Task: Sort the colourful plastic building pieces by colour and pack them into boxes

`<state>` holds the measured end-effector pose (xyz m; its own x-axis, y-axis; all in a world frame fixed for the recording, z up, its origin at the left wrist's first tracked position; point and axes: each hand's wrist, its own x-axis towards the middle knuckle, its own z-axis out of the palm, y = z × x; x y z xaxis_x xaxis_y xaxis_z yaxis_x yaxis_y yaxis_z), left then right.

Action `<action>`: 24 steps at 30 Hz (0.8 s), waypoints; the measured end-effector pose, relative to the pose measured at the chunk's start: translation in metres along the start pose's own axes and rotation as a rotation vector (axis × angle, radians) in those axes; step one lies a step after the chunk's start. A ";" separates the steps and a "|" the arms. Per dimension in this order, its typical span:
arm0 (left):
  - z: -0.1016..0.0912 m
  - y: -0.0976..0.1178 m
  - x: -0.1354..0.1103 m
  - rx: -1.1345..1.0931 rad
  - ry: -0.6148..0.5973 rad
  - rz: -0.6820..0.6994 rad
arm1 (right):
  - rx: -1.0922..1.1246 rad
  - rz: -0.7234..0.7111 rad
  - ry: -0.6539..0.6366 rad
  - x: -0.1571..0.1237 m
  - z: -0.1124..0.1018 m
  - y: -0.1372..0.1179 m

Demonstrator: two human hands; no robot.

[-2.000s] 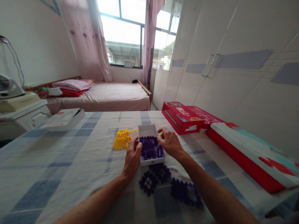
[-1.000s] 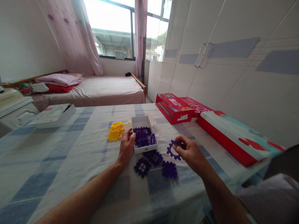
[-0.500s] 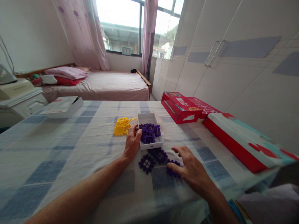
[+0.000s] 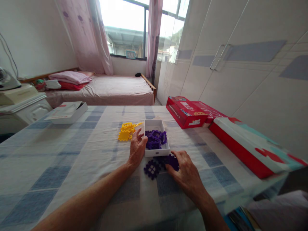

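A small white box (image 4: 157, 151) sits mid-table with several purple interlocking tiles (image 4: 155, 139) inside. My left hand (image 4: 136, 150) rests against the box's left wall, fingers curled on its edge. My right hand (image 4: 184, 170) lies over loose purple tiles (image 4: 152, 167) on the cloth just in front of the box, with its fingers on a purple tile (image 4: 171, 159). A heap of yellow tiles (image 4: 126, 131) lies left of the box.
The table (image 4: 72, 150) has a blue-checked cloth. Red boxes (image 4: 186, 115) and a long red-and-white box (image 4: 250, 149) line the right side by the wardrobe. A flat white box (image 4: 67, 112) sits far left. A bed stands behind the table.
My right hand held a purple tile in the air, came down to the cloth, and has slid left onto the tiles before the box. My left hand has stayed on the box.
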<state>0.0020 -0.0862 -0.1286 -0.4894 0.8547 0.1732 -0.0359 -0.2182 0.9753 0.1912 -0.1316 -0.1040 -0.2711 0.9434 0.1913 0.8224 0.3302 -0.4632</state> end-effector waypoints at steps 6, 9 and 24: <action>-0.004 0.020 0.011 -0.017 0.134 0.048 | -0.095 0.005 -0.027 0.018 0.019 -0.012; -0.007 0.020 0.015 -0.028 0.146 0.091 | -0.134 -0.012 0.011 0.025 0.031 -0.017; -0.010 0.003 0.009 -0.020 0.086 0.068 | 0.016 0.002 0.058 0.023 0.036 -0.020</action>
<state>-0.0109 -0.0835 -0.1258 -0.5646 0.7940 0.2251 -0.0171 -0.2839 0.9587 0.1509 -0.1148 -0.1214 -0.2398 0.9406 0.2403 0.8147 0.3296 -0.4771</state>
